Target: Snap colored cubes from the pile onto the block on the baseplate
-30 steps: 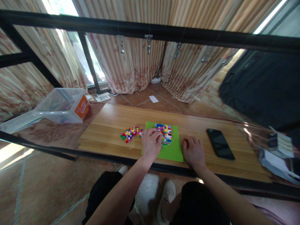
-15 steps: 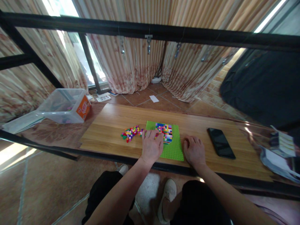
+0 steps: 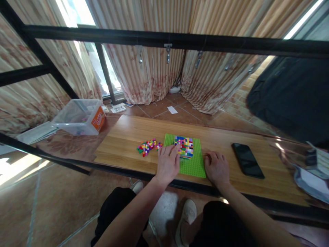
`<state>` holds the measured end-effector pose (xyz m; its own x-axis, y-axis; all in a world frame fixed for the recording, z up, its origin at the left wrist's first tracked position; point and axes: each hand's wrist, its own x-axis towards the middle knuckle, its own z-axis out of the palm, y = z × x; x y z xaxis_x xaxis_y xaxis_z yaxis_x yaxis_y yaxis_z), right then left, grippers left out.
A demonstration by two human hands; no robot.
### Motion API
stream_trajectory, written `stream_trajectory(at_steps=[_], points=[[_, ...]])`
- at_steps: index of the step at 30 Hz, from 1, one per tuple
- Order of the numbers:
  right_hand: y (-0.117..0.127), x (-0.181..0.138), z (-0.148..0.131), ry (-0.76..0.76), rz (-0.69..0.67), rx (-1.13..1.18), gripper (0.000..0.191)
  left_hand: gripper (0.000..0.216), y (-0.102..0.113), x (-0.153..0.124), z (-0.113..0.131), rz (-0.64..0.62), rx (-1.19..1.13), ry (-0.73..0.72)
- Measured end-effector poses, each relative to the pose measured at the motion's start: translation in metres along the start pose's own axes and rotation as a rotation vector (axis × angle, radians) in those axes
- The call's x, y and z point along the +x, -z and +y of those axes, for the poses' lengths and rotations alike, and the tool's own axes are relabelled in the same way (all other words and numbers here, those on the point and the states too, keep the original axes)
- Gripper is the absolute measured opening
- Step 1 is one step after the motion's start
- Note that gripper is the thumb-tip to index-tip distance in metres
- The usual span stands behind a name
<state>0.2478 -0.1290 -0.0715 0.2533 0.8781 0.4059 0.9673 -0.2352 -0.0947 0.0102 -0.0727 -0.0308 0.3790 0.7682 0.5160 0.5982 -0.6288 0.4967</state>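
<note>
A green studded baseplate lies on the wooden tabletop, bearing a block of multicoloured toy bricks. Over the plate's left part, my left hand reaches to the block's left side, its fingers bent and closed. Whatever sits at its fingertips is too small and partly hidden to make out. Just left of that hand lies a pile of loose coloured bricks, a few of them near its fingers. My right hand rests on the table against the plate's right edge, fingers curled in with no object showing.
A black phone lies to the right on the wooden table. Beyond the left end stands a clear plastic box with an orange label. A black metal bar with hanging clips crosses above. Papers and a packet sit at far right.
The whole scene has shifted slightly right and down as my head moved. My left hand has drawn slightly left and back from the brick block, uncovering more of it. My right hand stays put.
</note>
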Motion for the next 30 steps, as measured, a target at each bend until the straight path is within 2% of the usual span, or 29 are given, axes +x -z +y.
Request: stream_trajectory(at_steps=[3,5,8,11,16,23,30], points=[[-0.002,-0.001,0.002,0.008,0.0,-0.003,0.024,0.032,0.01,0.006,-0.018,0.08,-0.03,0.102],[-0.003,-0.001,0.004,0.022,0.003,-0.009,0.024,0.024,0.017,0.011,-0.034,0.084,-0.051,0.193],[-0.007,-0.002,0.008,0.04,0.014,-0.007,0.025,0.021,0.026,0.013,-0.055,-0.013,-0.046,0.274],[-0.01,-0.003,0.01,0.037,0.027,-0.004,0.025,0.024,0.03,0.01,-0.065,-0.083,0.013,0.282],[-0.01,-0.003,0.01,0.034,0.026,-0.02,0.027,0.023,0.029,0.005,-0.059,-0.123,0.094,0.229],[-0.008,-0.003,0.009,0.039,0.026,-0.03,0.027,0.021,0.014,0.007,-0.056,-0.204,0.205,0.139],[-0.007,-0.003,0.008,0.031,0.046,-0.02,0.025,0.02,0.013,0.003,-0.053,-0.154,0.168,0.148]])
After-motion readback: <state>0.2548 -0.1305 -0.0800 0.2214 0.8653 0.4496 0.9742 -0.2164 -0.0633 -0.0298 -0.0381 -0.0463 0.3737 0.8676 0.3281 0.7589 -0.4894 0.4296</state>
